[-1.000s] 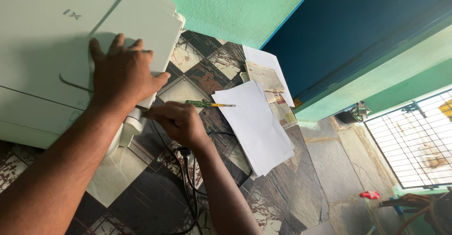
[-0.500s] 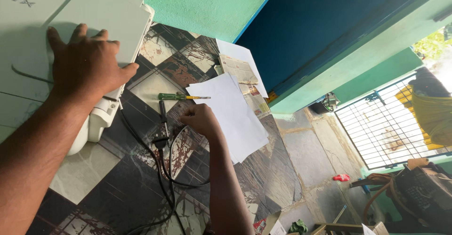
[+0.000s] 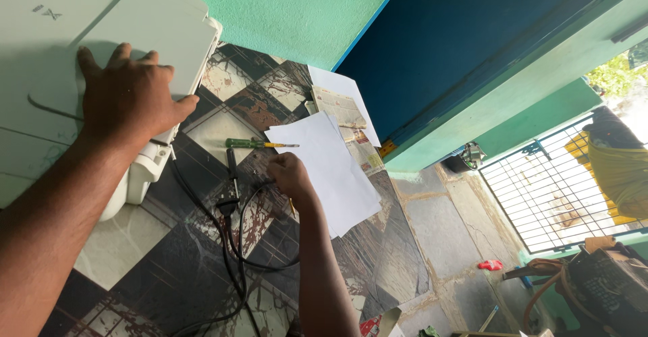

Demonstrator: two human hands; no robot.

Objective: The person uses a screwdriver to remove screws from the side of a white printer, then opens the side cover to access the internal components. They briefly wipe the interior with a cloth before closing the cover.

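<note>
My left hand (image 3: 131, 97) lies flat, fingers spread, on the lid of a white printer (image 3: 61, 47) at the left. My right hand (image 3: 290, 175) rests with curled fingers on the patterned tile counter (image 3: 155, 276), at the near edge of a stack of white paper sheets (image 3: 334, 168). A loop of black cable (image 3: 236, 236) runs up to this hand; whether the fingers grip it is hidden. A green-handled screwdriver (image 3: 253, 143) lies on the counter just beyond the right hand, not touched.
A folded newspaper (image 3: 344, 111) and another white sheet lie behind the paper stack. A green wall and a blue door (image 3: 472, 40) stand beyond the counter. Lower right are a stone floor, a small red object (image 3: 491, 265) and a metal grille (image 3: 560, 195).
My right hand has drawn back from the screwdriver, which now lies free, to the paper's edge by the cable. My left hand stays on the printer.
</note>
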